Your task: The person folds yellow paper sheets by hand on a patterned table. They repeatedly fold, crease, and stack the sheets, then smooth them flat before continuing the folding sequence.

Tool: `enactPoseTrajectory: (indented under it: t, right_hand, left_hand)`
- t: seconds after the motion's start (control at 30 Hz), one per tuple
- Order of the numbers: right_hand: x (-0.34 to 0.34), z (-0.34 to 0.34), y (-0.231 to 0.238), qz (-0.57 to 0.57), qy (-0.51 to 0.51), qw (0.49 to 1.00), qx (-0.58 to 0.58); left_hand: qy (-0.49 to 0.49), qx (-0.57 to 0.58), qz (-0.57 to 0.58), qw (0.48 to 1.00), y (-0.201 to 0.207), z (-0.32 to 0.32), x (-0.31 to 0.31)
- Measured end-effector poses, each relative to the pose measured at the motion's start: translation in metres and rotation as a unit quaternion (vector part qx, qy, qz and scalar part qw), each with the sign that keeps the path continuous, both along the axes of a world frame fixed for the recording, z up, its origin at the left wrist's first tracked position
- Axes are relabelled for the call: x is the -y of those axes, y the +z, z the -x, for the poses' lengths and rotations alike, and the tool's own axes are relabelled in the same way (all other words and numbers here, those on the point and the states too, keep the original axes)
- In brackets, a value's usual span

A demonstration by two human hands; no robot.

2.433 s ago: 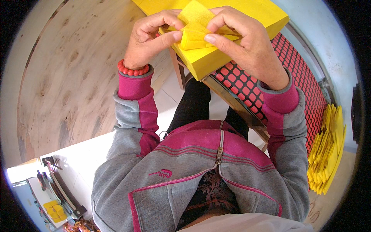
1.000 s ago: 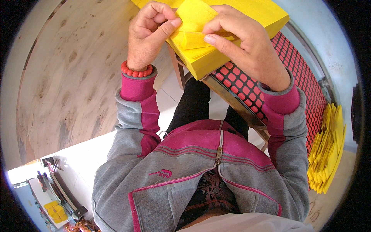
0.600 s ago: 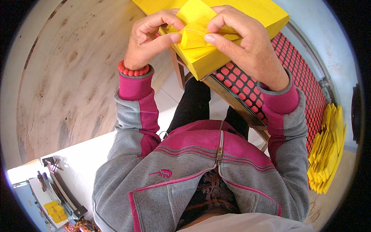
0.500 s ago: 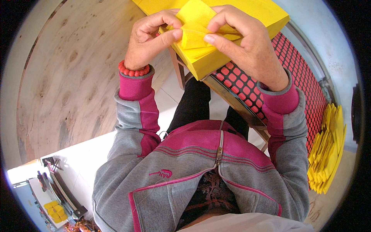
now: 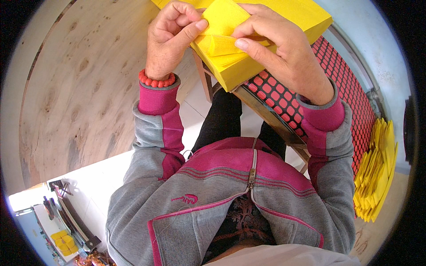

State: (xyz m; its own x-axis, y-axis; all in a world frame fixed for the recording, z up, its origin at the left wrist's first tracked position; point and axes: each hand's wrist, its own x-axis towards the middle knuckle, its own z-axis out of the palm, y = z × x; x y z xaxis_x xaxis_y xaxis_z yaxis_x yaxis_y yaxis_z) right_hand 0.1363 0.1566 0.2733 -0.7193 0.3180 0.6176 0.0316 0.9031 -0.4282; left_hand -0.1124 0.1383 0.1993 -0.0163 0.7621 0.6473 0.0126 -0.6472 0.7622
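A folded yellow paper sheet [image 5: 223,18] is held up at the top of the view, above a thick stack of yellow paper [image 5: 242,73]. My left hand [image 5: 171,40], with a red bead bracelet at the wrist, pinches the sheet's left edge between thumb and forefinger. On the other side, my right hand [image 5: 282,48] is closed on a folded flap of the same sheet, thumb in front. The fingers behind the paper are partly hidden.
The stack rests on a bench covered in red-and-black checked material [image 5: 277,102]. Folded yellow papers [image 5: 375,173] stand bunched at its right end. A large wooden board [image 5: 84,93] fills the left side. Shelving with yellow items [image 5: 64,241] shows at lower left.
My left hand has shifted up along the sheet's left edge, away from the fold, uncovering more of the paper. My right hand stays nearly in place at the flap.
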Motion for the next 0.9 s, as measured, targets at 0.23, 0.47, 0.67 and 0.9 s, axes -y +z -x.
enactPoseTrajectory:
  t: [0.23, 0.47, 0.67, 0.9]
  right_hand:
    - [0.002, 0.002, -0.001, 0.029, -0.007, 1.000, -0.001]
    - [-0.001, 0.002, -0.003, 0.027, -0.009, 1.000, -0.014]
    - [0.000, 0.001, -0.003, 0.062, -0.013, 0.997, -0.045]
    - [-0.002, 0.002, -0.001, -0.011, 0.009, 0.999, -0.038]
  left_hand:
    - [-0.123, -0.050, -0.035, 0.991, 0.011, 0.003, 0.006]
    - [-0.153, -0.096, -0.060, 0.982, 0.014, 0.010, 0.003]
    - [-0.122, -0.068, -0.004, 0.990, 0.010, 0.006, 0.008]
    - [0.005, -0.022, 0.023, 0.999, -0.001, 0.003, 0.003]
